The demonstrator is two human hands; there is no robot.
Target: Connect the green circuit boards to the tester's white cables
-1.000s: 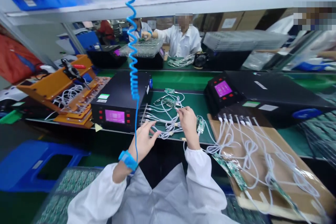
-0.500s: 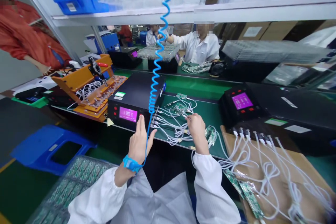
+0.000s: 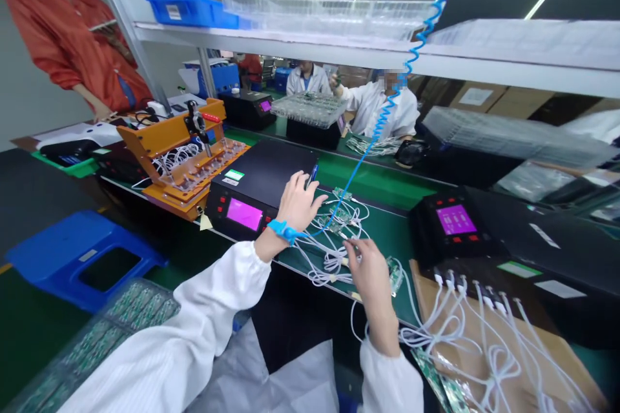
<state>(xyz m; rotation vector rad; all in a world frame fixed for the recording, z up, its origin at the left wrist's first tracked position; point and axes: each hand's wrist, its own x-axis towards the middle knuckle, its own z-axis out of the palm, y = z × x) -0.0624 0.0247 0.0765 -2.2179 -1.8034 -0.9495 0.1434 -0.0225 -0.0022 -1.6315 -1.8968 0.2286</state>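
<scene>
Left hand [image 3: 299, 203], wearing blue wristband [image 3: 285, 232], reaching over right edge of black box [image 3: 271, 164], fingers spreading wide. Right hand [image 3: 372, 271] hanging over green table [image 3: 385, 222], thumb and forefinger standing narrow beside white cables [image 3: 334, 263]; cannot tell whether they are pinching one. Cables lying looped on table between both hands, circuit boards [image 3: 343, 193] lying just beyond right fingertips.
</scene>
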